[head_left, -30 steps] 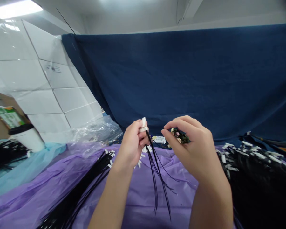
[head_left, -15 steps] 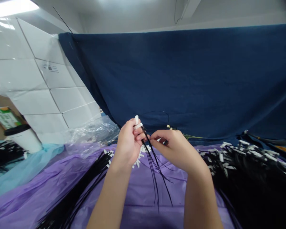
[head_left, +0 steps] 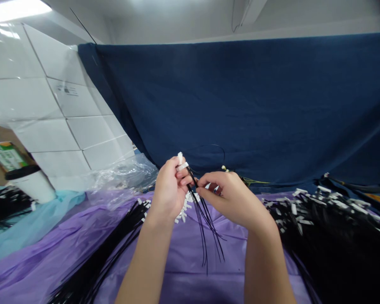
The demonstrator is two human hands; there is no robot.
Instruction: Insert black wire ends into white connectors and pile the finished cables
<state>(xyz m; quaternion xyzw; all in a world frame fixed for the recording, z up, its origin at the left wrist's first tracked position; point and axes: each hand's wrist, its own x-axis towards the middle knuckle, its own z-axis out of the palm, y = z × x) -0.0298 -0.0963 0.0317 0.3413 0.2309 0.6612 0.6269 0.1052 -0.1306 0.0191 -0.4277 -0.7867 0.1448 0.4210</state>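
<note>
My left hand (head_left: 168, 190) is closed around the top of a small bunch of black cords (head_left: 200, 215) with white tabs (head_left: 181, 162) at their ends. The loose ends hang down and fan out above the purple sheet. Beside the bunch, the thumb and fingertips of my right hand (head_left: 231, 196) are pinched together close to the left fingers; what they hold is too small to make out. More white tabs (head_left: 183, 213) lie on the sheet behind the left wrist.
Bundles of black cords lie on the purple sheet (head_left: 202, 253) at left (head_left: 104, 249) and right (head_left: 335, 245). A lidded white cup (head_left: 34, 185), clear plastic (head_left: 123, 171) and white boxes (head_left: 53, 97) stand left. A dark blue cloth (head_left: 240, 101) hangs behind.
The hanging cords have swung slightly left and their lower ends have drawn up a little. My right hand has shifted slightly left, its fingers a bit more curled.
</note>
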